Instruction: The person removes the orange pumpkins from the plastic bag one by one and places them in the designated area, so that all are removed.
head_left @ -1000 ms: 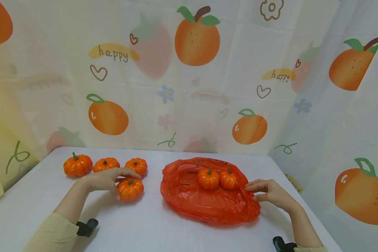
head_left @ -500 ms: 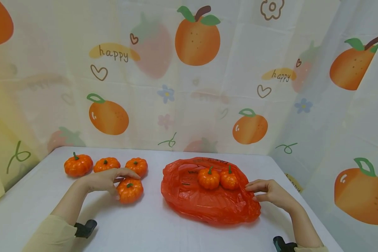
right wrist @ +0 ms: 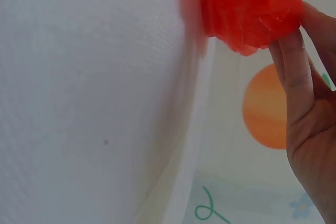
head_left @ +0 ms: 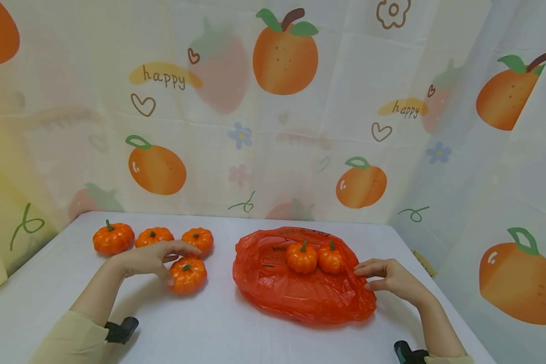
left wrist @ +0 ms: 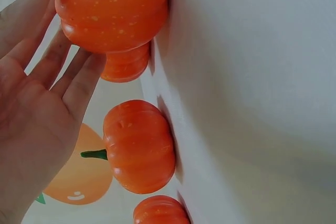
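In the head view my left hand [head_left: 147, 258] is over a small orange toy pumpkin [head_left: 188, 276] on the table. Its thumb is by the pumpkin's near left side and its fingers reach loosely past the top. In the left wrist view those fingers [left wrist: 79, 80] look fairly straight beside the pumpkin [left wrist: 113, 11], not clasped round it. My right hand [head_left: 393, 278] pinches the right rim of a red plastic bag [head_left: 296, 303], which lies with its mouth spread. Two pumpkins, one left [head_left: 301, 259] and one right [head_left: 330, 259], sit in the bag.
Behind my left hand stand three more pumpkins, at left [head_left: 113, 239], middle [head_left: 154, 236] and right [head_left: 198, 240]; the hand partly covers the middle one. A white cloth covers the table [head_left: 218, 333]. A fruit-print curtain [head_left: 273, 167] hangs behind and at the sides.
My left hand has shifted slightly left, its fingertips a little farther off the front pumpkin, which has tilted and moved slightly nearer. My right hand and the bag have stayed put.
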Available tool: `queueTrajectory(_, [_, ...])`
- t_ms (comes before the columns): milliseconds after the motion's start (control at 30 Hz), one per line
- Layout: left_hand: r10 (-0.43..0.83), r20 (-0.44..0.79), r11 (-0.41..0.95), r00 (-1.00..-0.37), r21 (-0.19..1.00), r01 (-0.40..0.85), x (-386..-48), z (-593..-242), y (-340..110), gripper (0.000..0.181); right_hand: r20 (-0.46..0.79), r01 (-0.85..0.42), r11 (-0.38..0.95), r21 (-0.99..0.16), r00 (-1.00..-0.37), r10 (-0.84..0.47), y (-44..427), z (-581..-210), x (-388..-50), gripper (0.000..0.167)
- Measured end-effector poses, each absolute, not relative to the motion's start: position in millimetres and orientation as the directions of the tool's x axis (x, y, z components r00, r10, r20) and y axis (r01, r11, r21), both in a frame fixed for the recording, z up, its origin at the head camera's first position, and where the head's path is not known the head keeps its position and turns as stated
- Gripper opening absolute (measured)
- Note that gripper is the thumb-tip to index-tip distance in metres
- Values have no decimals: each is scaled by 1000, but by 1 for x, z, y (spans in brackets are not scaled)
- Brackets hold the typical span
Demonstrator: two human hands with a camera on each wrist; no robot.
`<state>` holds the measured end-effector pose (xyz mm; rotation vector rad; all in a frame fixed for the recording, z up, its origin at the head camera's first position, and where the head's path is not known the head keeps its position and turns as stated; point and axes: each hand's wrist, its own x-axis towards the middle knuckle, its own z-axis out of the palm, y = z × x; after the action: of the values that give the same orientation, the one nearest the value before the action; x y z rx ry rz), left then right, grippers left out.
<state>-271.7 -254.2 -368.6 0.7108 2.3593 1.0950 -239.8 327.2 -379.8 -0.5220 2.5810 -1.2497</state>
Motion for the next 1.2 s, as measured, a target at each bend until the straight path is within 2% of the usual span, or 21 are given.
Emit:
queueTrajectory(633, [548,-118,539,-828,807,242,-262,-353,-243,67,-49,-215,569,-793,-910,-412,328,-379,-241,35])
queueTrajectory(900, [574,-55,505,-817,809,300,-258,-343,-228,63,-48,-214,573,-791,-912,-408,327,-379,-241,35])
queueTrajectory(1200, [563,-59,532,-825,789,307,-256,-337,-209,59,-46,-218,565,-796,-909,-415,328,-380,-240,35])
